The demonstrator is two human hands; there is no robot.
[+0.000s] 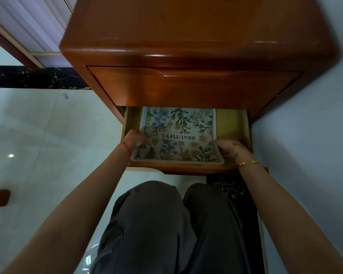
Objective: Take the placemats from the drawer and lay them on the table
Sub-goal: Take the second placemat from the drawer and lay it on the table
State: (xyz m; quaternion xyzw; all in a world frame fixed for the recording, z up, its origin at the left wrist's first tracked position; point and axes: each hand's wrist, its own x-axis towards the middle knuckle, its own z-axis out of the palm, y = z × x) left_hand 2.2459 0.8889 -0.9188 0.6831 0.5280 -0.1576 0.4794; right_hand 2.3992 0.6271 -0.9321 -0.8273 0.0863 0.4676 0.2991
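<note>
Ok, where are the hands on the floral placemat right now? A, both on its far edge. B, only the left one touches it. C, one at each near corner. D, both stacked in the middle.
C: the left hand and right hand each grip a near corner of the placemat in the open drawer.

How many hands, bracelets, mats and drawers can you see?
Hands: 2, the left hand and the right hand
Bracelets: 2, a red string and a gold bangle
Mats: 1 showing, the floral mat; any beneath it are hidden
Drawers: 2, the open drawer and the shut drawer
Total: 7
</note>
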